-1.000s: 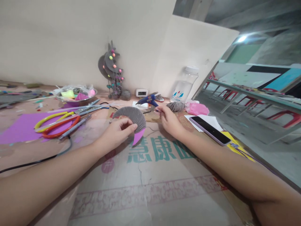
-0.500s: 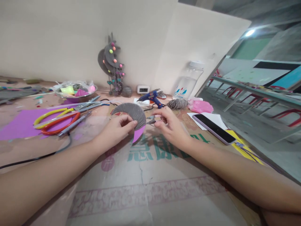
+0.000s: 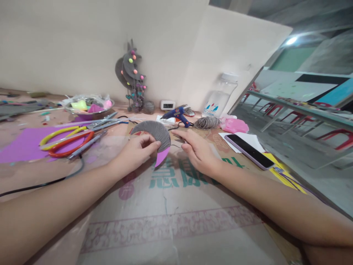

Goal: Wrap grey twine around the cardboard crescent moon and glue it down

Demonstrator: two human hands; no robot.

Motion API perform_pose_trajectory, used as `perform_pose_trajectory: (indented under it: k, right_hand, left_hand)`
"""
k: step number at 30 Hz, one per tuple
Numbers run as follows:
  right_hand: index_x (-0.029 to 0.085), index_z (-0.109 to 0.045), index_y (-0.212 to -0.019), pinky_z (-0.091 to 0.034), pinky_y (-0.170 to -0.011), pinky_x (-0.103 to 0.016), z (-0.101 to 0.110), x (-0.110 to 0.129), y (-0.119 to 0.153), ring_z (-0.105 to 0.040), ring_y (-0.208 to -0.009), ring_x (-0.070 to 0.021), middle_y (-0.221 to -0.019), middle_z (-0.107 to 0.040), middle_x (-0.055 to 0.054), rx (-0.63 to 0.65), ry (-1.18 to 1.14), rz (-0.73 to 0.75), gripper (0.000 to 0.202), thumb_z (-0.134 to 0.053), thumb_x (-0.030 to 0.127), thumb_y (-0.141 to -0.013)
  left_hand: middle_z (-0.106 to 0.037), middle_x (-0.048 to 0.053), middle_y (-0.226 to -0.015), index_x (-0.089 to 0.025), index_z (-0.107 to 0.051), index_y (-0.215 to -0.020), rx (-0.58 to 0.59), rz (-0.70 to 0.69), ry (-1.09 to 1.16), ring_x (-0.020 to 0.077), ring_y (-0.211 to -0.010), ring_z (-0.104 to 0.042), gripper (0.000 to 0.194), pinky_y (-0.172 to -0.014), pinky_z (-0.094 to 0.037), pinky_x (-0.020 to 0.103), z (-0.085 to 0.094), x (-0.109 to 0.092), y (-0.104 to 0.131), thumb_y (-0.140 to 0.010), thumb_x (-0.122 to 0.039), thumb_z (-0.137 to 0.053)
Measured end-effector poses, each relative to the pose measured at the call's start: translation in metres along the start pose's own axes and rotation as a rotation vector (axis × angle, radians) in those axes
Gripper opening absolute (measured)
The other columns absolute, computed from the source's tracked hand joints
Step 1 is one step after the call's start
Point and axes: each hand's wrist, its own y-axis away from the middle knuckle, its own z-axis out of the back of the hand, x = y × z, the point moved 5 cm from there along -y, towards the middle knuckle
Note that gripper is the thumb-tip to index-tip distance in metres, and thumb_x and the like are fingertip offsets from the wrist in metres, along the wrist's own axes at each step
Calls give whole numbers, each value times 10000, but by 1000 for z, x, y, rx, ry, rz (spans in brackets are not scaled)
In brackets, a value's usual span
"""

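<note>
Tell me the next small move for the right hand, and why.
Probably bring the right hand toward the crescent and lay the thin strand across the purple tip, beside the grey winding. The left hand pinches the crescent, that tip is bare of winding, and the strand runs from the crescent toward the right hand.

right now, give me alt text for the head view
A person's left hand pinches a grey cord-wrapped crescent with a bare purple tip; the right hand is beside it, over printed cardboard. Behind are a blue glue gun, a cord bundle and a bottle, with red-and-yellow-handled scissors at left.
</note>
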Motion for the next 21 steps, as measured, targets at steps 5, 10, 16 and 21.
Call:
perform_pose_trajectory:
  k: [5,10,16,21]
  right_hand:
    - [164,-476,-1210,-438,-766,-328,2,7,1,-538,-871,-184,-1006,-597,-88,-18,54,107,335,-372,304,-924]
    - [151,-575,-1040,-410,-674,-300,0,6,1,-521,-763,-177,-812,-592,-61,-42,194,185,226,-446,271,-899]
    - [141,-609,-994,-375,-636,-286,-2,6,0,-496,-706,-168,-744,-578,-48,-20,310,225,226,-436,255,-904]
    - [137,-608,-983,-362,-638,-283,-2,6,0,-490,-707,-166,-742,-582,-50,-16,339,228,230,-433,265,-906]
  left_hand:
    - [-555,-30,-580,-184,-495,-607,12,-2,-8,118,-576,-502,276,-584,-384,244,0,0,-1,-810,-371,-484]
    - [-550,-29,-582,-185,-494,-605,3,-8,-7,120,-581,-503,287,-586,-382,246,1,0,0,-810,-385,-483]
    - [-555,-34,-577,-187,-502,-606,-7,-12,-21,123,-584,-504,272,-580,-374,250,1,1,-2,-795,-383,-494]
    - [-545,-32,-573,-188,-501,-600,-7,-16,-12,125,-585,-504,278,-585,-371,252,1,1,-2,-800,-381,-490]
